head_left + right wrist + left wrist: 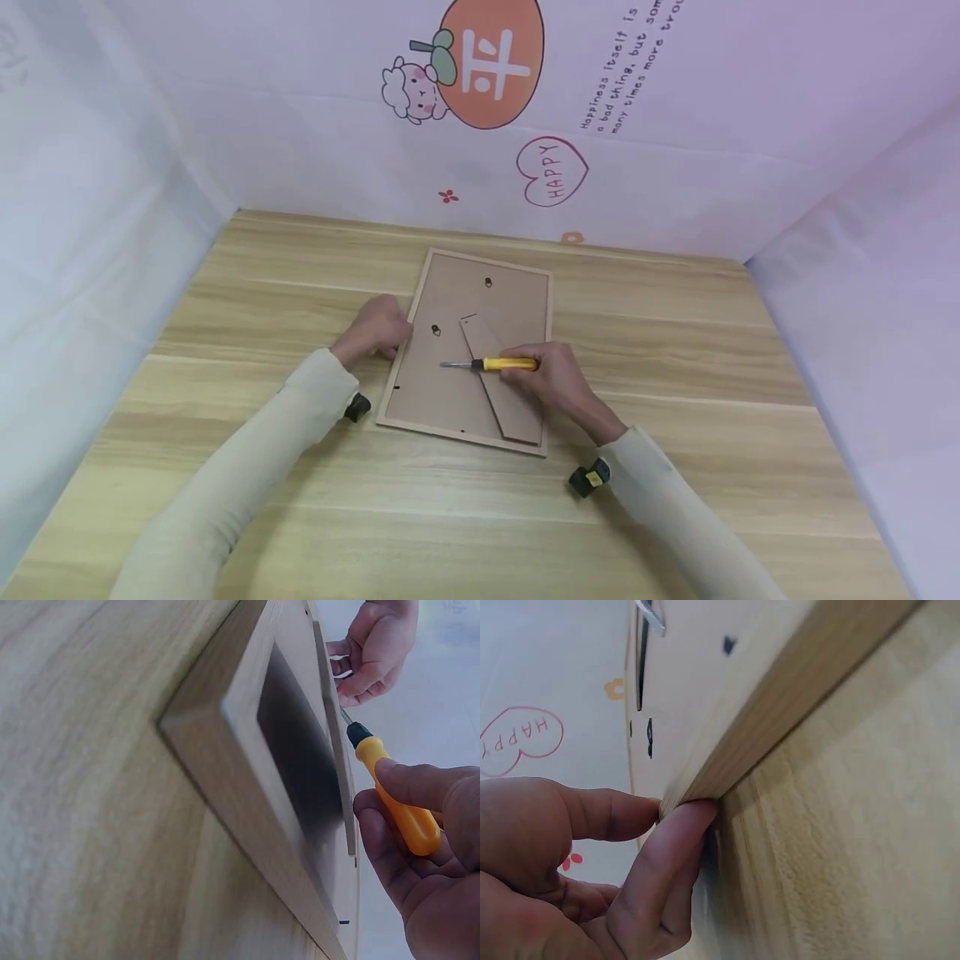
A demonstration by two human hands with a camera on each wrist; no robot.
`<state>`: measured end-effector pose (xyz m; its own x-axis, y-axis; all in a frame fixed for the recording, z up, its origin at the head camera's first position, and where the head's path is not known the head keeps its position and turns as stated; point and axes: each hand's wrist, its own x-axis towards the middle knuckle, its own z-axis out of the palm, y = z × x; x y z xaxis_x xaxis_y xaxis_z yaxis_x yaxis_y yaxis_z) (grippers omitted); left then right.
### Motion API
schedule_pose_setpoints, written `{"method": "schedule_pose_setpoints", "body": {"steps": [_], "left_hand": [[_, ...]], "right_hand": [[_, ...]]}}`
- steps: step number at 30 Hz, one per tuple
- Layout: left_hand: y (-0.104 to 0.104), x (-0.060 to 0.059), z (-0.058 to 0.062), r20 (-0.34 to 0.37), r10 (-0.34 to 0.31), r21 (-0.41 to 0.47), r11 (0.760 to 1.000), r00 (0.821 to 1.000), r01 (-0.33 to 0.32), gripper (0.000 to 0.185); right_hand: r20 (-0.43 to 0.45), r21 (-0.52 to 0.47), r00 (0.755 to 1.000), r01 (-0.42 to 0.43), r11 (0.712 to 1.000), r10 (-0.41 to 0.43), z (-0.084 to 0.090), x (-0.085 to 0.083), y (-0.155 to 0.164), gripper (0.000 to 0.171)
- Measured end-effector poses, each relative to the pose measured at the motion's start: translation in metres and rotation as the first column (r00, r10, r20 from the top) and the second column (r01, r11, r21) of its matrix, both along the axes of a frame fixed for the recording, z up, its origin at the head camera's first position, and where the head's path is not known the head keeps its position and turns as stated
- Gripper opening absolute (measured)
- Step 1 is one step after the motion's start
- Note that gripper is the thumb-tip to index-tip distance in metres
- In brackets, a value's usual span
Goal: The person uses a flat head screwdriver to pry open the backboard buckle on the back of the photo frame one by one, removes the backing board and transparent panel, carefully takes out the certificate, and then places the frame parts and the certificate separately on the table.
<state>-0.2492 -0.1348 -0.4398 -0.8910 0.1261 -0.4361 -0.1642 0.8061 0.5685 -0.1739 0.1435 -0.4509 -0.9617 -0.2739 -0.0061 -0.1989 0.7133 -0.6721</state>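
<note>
Two hands on a face-down picture frame (465,346), wooden surface (675,350).
L hand (375,329) at frame's left edge, thumb + finger pinching the wood rim (clear in L wrist view (705,787)). R hand (551,379) fingers curled round yellow-handled screwdriver (495,364); shaft lies approx. horizontal, tip pointing left over the brown backing board (431,392), near a small metal clip (437,331). Handle crosses the folded stand strut (498,383), which runs diagonally toward frame's near-right corner. 2nd clip (488,282) nr far edge. Frame lies flat, mid-surface, long side running away from the person. Cream sleeves (247,467) both arms. Backdrop: white sheet w/ orange cartoon print (491,58), pink "HAPPY" heart (552,171).
</note>
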Motion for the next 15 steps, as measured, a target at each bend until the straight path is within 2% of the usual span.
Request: {"method": "schedule_pose_setpoints", "body": {"steps": [8,15], "left_hand": [[-0.006,0.006,0.000,0.051,-0.008,0.076,0.997,0.999,0.004,0.034],[-0.006,0.012,0.001,0.066,0.012,0.079,0.997,0.998,-0.017,0.032]], "right_hand": [[0.018,0.008,1.000,-0.018,1.000,0.018,0.001,0.001,-0.006,0.024],[0.060,0.019,0.998,-0.025,1.000,0.024,0.002,0.001,-0.012,0.023]]}}
